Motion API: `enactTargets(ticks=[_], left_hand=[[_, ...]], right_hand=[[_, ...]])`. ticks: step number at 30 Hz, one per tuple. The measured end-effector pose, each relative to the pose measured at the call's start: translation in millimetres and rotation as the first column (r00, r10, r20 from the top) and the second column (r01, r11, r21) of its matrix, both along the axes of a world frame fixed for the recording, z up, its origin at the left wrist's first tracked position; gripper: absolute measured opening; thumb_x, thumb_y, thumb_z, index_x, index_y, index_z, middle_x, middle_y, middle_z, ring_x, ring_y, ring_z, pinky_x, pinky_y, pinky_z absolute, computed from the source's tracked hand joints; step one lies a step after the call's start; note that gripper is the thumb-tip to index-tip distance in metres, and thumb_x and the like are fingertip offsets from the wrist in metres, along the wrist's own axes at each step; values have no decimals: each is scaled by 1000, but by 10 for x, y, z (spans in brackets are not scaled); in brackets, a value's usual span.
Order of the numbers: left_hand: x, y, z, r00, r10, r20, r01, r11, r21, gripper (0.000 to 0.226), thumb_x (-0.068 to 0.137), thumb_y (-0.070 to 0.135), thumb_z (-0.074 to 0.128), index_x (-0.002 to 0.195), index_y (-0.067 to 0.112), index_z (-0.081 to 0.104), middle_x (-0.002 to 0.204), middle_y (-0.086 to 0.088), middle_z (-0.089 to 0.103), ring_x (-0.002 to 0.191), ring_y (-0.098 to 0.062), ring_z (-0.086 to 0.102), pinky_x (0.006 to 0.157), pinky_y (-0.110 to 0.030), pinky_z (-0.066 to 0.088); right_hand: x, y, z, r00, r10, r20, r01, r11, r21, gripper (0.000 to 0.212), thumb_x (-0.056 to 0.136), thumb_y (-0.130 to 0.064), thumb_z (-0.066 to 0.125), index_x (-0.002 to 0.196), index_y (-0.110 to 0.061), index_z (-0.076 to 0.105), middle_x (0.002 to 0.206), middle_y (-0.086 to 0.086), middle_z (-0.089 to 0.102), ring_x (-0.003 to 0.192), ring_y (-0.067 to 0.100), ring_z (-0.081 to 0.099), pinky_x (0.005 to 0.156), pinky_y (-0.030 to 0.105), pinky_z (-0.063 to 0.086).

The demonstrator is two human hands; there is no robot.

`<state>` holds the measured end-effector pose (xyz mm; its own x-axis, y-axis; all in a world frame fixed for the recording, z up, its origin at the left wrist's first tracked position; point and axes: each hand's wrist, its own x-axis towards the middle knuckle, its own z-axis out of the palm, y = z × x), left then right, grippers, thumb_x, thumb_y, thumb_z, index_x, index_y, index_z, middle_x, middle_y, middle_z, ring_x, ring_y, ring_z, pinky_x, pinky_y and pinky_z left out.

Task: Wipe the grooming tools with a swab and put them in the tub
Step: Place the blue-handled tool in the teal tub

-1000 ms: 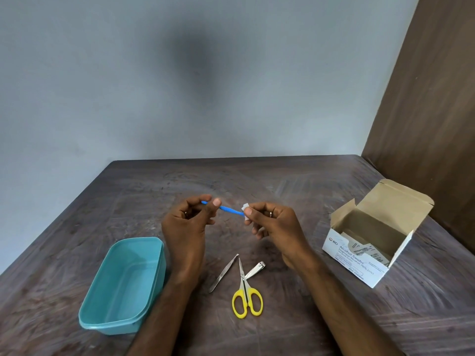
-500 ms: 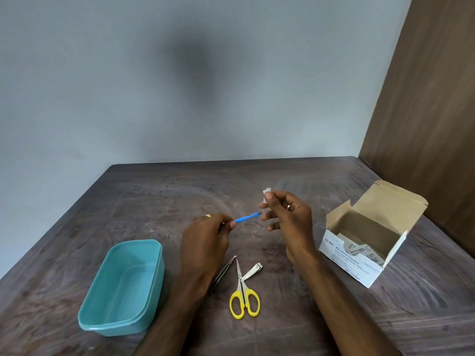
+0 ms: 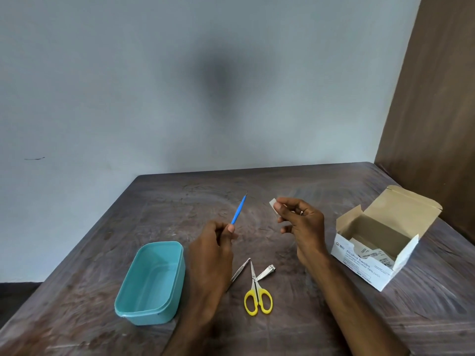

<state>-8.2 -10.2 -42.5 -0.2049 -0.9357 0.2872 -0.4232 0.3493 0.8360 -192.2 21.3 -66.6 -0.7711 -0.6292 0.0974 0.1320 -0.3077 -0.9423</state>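
My left hand (image 3: 214, 241) pinches the lower end of a thin blue-handled tool (image 3: 239, 210), which points up and away with a fine metal tip. My right hand (image 3: 299, 222) pinches a small white swab (image 3: 273, 203) a short way to the right of the tool, not touching it. A teal tub (image 3: 151, 283) stands on the table to the left of my left forearm and looks empty. Tweezers (image 3: 240, 272), yellow-handled scissors (image 3: 257, 291) and a nail clipper (image 3: 267, 271) lie together on the table between my forearms.
An open cardboard box of alcohol swabs (image 3: 377, 242) with sachets inside stands at the right. The dark wooden table (image 3: 180, 201) meets a grey wall at the back and a brown panel on the right.
The swab has come off the blue tool and my hands have drawn apart. My left hand has swung the tool from lying level to pointing up and away.
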Motion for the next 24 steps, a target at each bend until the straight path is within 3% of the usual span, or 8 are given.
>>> enactTargets(ticks=[7, 11, 14, 19, 21, 24], left_hand=[[374, 37, 374, 993, 107, 56, -102, 991, -91, 10, 88, 32, 69, 79, 31, 69, 78, 9, 71, 73, -12, 63, 70, -33, 48], [709, 3, 510, 940, 276, 201, -244, 955, -171, 10, 86, 32, 71, 79, 27, 75, 76, 6, 72, 70, -12, 56, 67, -29, 38], [943, -17, 517, 886, 329, 327, -296, 944, -148, 11, 85, 31, 72, 75, 26, 75, 66, 9, 65, 59, -8, 50, 55, -26, 35], [1137, -55, 343, 694, 405, 595, -334, 914, -231, 28, 80, 32, 69, 56, 18, 68, 53, -1, 62, 53, -13, 55, 58, -30, 40], [1148, -70, 285, 612, 394, 686, -312, 917, -248, 27, 81, 32, 66, 60, 16, 71, 57, -2, 65, 57, -13, 58, 59, -29, 36], [1126, -123, 231, 562, 326, 760, -292, 938, -186, 20, 80, 33, 64, 70, 19, 74, 66, 2, 69, 64, -12, 61, 67, -29, 41]], right_hand=[[31, 31, 14, 1000, 14, 11, -14, 1000, 18, 12, 80, -8, 80, 87, -17, 77, 77, 1, 73, 57, 10, 61, 45, 24, 50], [46, 32, 8, 1000, 20, 1, -20, 999, 30, 12, 80, -8, 80, 87, -17, 77, 78, 2, 73, 57, 11, 60, 46, 25, 49], [59, 24, 8, 1000, 21, -16, -20, 999, 48, 12, 80, -8, 80, 87, -18, 77, 78, 3, 72, 58, 12, 60, 46, 25, 50], [77, 25, 11, 999, 19, -33, -16, 998, 68, 13, 81, -9, 79, 90, -18, 76, 78, 4, 71, 57, 11, 60, 46, 24, 50], [79, 25, 12, 999, 10, -41, -7, 997, 73, 13, 82, -9, 79, 91, -18, 76, 79, 3, 72, 56, 10, 60, 46, 23, 51], [76, 27, 8, 999, 10, -39, -8, 998, 65, 13, 82, -9, 79, 91, -17, 76, 78, 2, 72, 54, 8, 60, 45, 22, 50]])
